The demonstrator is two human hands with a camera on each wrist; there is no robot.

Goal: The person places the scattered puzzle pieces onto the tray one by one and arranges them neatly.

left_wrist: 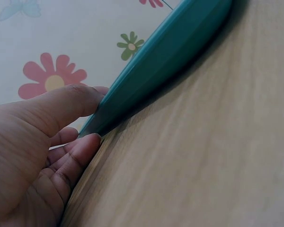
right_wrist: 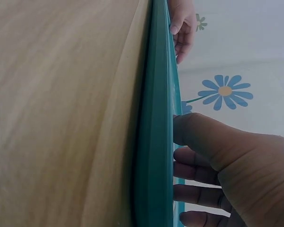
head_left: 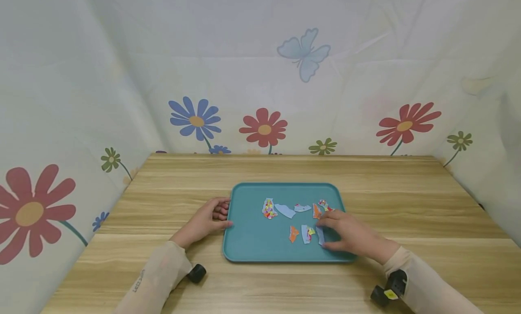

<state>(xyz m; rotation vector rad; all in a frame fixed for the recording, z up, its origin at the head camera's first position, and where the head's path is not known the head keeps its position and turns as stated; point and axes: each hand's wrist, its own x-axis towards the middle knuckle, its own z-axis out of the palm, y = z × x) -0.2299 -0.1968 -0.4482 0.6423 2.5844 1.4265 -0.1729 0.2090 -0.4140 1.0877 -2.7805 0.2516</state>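
A teal tray (head_left: pixel 248 246) lies on the wooden table, with several thin, irregular pieces like torn paper on it. In the head view, my left hand (head_left: pixel 207 220) holds the tray's left rim, the thumb on the edge and the fingers bent at its side. The left wrist view shows the thumb (left_wrist: pixel 80 101) and fingertips at the rim. My right hand (head_left: pixel 354 235) is over the tray's right part, fingers spread, touching down around a pale piece (head_left: pixel 320 236). An orange piece (head_left: pixel 316 211) lies by its fingertips. In the right wrist view, the tray's wall (right_wrist: pixel 154 142) hides the fingertips.
Other pieces lie in two rough rows: a multicoloured one (head_left: pixel 269 209), a pale blue one (head_left: pixel 286 211), an orange one (head_left: pixel 293 234) and a pale one with a yellow patch (head_left: pixel 306 235). Flowered white cloth (head_left: pixel 228 69) hangs behind the table (head_left: pixel 195 178).
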